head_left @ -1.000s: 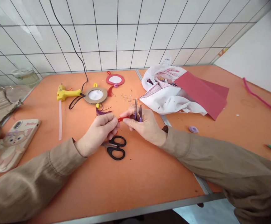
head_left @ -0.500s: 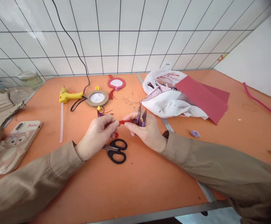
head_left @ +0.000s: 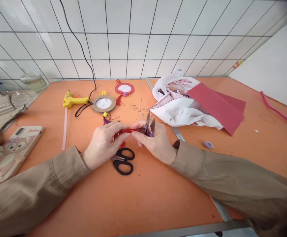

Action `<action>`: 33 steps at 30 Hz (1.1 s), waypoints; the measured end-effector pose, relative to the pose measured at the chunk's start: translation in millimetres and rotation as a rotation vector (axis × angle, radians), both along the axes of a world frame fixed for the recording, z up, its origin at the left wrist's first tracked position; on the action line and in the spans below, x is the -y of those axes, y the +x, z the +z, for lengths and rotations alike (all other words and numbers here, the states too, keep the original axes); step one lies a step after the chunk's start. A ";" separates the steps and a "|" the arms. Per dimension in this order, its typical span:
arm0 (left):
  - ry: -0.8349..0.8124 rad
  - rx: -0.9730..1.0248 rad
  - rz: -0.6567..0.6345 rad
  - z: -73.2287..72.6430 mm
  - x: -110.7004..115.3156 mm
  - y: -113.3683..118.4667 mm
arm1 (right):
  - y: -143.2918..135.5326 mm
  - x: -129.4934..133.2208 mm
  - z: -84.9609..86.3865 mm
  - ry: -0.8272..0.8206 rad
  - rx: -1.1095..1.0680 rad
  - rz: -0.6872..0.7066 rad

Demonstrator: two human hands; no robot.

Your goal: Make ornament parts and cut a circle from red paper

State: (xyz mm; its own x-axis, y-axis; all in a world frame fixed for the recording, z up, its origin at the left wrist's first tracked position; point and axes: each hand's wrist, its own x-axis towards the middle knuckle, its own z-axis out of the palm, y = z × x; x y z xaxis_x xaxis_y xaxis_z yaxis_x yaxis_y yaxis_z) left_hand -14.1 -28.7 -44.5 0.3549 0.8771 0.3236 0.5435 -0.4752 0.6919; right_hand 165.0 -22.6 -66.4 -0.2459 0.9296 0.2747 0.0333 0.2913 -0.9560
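Between my two hands stretches a short red cord-like piece (head_left: 130, 130), pinched from both sides; its exact kind is too small to tell. My left hand (head_left: 106, 140) grips its left end, and a bit of red shows below those fingers. My right hand (head_left: 155, 140) pinches the other end and also carries small purple-handled scissors (head_left: 150, 124), blades pointing up and apart. Below the hands, black-handled scissors (head_left: 124, 161) lie on the orange table (head_left: 108, 200), their tips hidden by my left hand.
Behind lie a cardboard ring ornament (head_left: 103, 104) and a red one (head_left: 125, 88), both with tassels. A yellow glue gun (head_left: 75, 100), glue stick (head_left: 64, 128) and phone (head_left: 17, 151) are left. A white bag (head_left: 180, 113), red paper (head_left: 215, 102) and purple ribbon roll (head_left: 208, 144) are right.
My hands have drawn slightly closer together around the red piece, with the left fingers now more stretched over it. The view has shifted slightly; the table things lie as before.
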 end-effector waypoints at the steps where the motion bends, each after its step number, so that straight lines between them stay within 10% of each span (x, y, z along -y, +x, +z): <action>1: -0.092 0.040 0.000 1.8 0.6 0.7 | 0.1 -0.4 -0.5 0.019 0.000 -0.002; 10: -0.492 0.257 0.024 10.9 -1.6 4.6 | 1.1 -1.8 -9.7 0.183 0.099 -0.018; 18: -0.170 -0.092 -0.003 6.4 -7.8 1.2 | 2.2 0.3 -10.4 0.437 0.219 -0.034; 27: -0.548 0.559 -0.044 -5.6 -10.0 0.9 | -0.4 -0.5 -7.4 0.193 0.055 -0.089; 33: -0.638 0.613 0.016 -4.1 -5.3 4.1 | -1.3 0.2 -4.2 0.165 0.017 -0.079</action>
State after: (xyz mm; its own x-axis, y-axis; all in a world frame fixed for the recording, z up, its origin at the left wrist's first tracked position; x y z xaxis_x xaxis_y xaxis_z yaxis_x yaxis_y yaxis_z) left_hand -10.0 -23.3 -48.6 0.2660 0.9588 -0.1000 -0.0064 0.1055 0.9944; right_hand 163.7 -22.8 -70.6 -0.1796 0.8888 0.4216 0.0786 0.4402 -0.8945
